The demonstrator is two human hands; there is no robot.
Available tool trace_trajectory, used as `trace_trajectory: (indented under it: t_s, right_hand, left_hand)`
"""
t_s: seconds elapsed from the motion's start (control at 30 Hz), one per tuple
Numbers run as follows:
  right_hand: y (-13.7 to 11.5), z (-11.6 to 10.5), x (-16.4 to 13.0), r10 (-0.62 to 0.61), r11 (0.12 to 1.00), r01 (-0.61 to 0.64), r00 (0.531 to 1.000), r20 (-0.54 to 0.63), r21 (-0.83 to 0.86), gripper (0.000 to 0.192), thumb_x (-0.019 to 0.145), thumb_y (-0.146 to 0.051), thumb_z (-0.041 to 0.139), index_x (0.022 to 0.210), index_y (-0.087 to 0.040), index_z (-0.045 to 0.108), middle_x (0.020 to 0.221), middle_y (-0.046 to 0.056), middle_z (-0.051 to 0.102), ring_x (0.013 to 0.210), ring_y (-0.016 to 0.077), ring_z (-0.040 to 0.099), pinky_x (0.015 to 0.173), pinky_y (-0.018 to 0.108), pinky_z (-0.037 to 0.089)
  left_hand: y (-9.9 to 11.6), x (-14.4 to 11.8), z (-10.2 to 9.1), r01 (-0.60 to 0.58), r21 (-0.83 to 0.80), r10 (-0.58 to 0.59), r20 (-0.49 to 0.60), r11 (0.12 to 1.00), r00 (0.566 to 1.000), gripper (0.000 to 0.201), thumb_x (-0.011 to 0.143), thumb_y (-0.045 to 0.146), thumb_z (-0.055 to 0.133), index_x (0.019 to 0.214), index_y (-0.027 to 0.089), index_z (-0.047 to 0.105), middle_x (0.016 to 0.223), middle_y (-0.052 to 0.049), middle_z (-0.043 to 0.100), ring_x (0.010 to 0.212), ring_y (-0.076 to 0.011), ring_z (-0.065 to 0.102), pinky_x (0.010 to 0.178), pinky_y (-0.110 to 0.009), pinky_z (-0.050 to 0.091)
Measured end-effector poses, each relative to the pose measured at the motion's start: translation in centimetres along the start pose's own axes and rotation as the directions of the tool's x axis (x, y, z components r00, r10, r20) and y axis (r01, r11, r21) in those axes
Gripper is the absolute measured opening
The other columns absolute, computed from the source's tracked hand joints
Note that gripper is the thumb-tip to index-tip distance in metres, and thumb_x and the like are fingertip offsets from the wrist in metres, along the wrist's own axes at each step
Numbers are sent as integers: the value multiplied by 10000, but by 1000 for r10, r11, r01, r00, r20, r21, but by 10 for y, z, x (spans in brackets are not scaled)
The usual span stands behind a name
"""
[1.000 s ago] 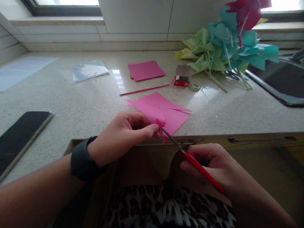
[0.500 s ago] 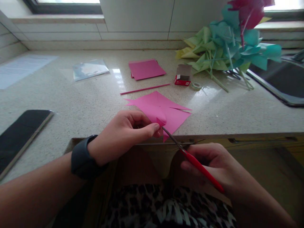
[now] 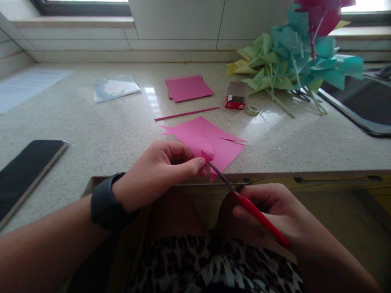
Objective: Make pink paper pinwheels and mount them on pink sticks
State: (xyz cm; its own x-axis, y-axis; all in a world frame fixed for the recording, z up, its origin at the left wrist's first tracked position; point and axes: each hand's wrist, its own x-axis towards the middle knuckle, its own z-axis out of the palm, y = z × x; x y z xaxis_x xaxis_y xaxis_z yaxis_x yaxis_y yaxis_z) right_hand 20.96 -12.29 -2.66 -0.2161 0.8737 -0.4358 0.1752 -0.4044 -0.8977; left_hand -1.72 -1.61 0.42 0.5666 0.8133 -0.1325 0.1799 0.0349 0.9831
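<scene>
A pink paper square (image 3: 203, 132), slit inward at its corners, lies at the counter's front edge. My left hand (image 3: 171, 162) pinches its near corner, where a small flap is folded up between thumb and fingers. In my right hand (image 3: 269, 211) is a pair of scissors (image 3: 253, 213) with red handles. Their metal blades point up and left, and the tip touches the paper at my left fingertips. Whether the tip has pierced the paper I cannot tell. A thin pink stick (image 3: 186, 113) lies just beyond the square.
Behind sit a stack of pink sheets (image 3: 189, 88), a small red box (image 3: 235, 97), a tape roll (image 3: 252, 109) and a clear packet (image 3: 116, 88). Paper pinwheels (image 3: 293, 61) are bunched by the sink (image 3: 363, 101). A phone (image 3: 27, 175) lies at left, below a printed sheet (image 3: 27, 87).
Almost nothing differs. The view has shifted very slightly; both hands, the paper and the scissors keep their places.
</scene>
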Motion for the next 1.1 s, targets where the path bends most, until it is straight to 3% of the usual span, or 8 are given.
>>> trace_trajectory:
  t_s: [0.37, 0.6, 0.8, 1.1]
  right_hand:
    - [2, -3, 1, 32, 999, -33, 999, 15, 12, 428, 801, -551, 738, 662, -174, 591, 577, -35, 421, 508, 86, 331, 440, 232, 216]
    - [-1, 5, 4, -90, 990, 86, 996, -28, -116, 389, 818, -513, 730, 681, -173, 599, 638, -13, 492, 591, 110, 398, 499, 235, 320]
    - [2, 17, 9, -217, 964, 203, 974, -66, -172, 402, 884, -544, 649, 715, -182, 597, 648, 0, 537, 589, 117, 442, 524, 246, 369]
    - [4, 28, 15, -286, 940, 246, 947, -149, -236, 363, 877, -502, 671, 718, -181, 611, 600, -21, 489, 548, 108, 401, 491, 246, 343]
  left_hand:
    - [1, 2, 0, -9, 27, 9, 3, 1000, 1000, 212, 878, 322, 713, 715, 193, 753, 784, -17, 788, 718, -135, 697, 634, -199, 506]
    - [2, 0, 1, -23, -45, 20, -53, 999, 998, 152, 878, 288, 730, 768, 190, 767, 784, -5, 789, 727, -117, 706, 657, -178, 524]
    - [2, -3, 9, 11, -320, -55, -126, 947, 990, 163, 879, 316, 743, 786, 184, 771, 787, -5, 783, 676, -98, 696, 656, -177, 539]
    - [-1, -6, 15, -7, -352, -72, -210, 936, 975, 143, 843, 349, 782, 815, 208, 776, 704, 1, 752, 623, -110, 673, 637, -205, 544]
